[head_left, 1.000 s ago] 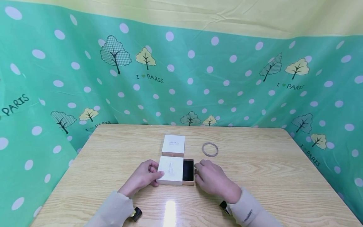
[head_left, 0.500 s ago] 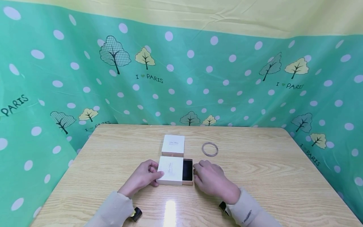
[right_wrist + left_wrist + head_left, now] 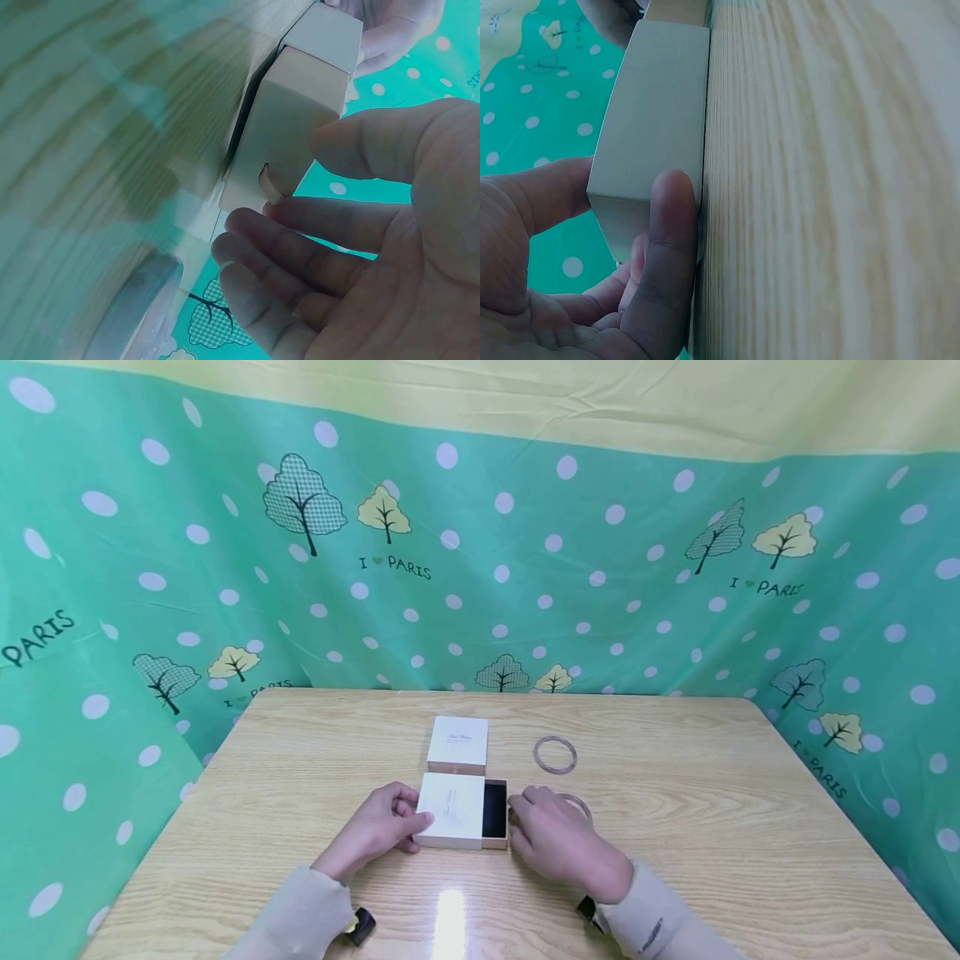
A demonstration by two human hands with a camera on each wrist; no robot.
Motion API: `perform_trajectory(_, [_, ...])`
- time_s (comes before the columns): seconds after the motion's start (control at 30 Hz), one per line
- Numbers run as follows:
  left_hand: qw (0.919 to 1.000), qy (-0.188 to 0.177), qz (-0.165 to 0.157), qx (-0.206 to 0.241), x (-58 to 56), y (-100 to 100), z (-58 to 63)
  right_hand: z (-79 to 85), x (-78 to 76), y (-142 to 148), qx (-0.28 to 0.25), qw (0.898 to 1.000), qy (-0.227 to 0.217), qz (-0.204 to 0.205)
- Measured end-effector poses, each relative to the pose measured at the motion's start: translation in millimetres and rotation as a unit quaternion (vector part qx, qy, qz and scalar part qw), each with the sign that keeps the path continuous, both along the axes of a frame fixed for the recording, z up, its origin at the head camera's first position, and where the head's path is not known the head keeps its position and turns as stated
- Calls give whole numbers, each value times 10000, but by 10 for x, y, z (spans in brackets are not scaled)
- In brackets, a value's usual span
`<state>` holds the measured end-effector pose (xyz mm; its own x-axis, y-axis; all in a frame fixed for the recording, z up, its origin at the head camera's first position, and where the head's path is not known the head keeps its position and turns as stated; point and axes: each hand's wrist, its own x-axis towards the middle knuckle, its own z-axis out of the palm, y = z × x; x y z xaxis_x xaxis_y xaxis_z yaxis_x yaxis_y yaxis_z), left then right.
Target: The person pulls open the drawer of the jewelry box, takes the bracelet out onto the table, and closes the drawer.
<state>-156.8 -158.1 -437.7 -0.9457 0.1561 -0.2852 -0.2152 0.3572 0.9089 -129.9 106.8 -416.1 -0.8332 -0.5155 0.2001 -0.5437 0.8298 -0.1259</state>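
Observation:
A white drawer-style gift box lies on the table, its white sleeve at left and its tan drawer with black lining jutting out at right. My left hand grips the sleeve's left end, thumb on top and fingers at the end face. At the drawer's right end, my right hand touches the tan end face with thumb and index finger apart, near a small ribbon tab. A bangle lies partly hidden behind the right hand.
A second white box, closed, stands right behind the sleeve. Another clear greyish bangle lies to its right on the wooden table. A green dotted curtain hangs behind the table.
The drawer has slid slightly left into the sleeve, the right hand moving left with it. More of the bangle behind that hand shows. The left hand has stayed in place.

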Motion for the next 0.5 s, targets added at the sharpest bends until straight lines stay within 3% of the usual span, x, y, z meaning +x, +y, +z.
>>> perform_trajectory(0.5, [10000,3,-5,-7,5,0,15,-8,11,-18,-51,9998,-152,115])
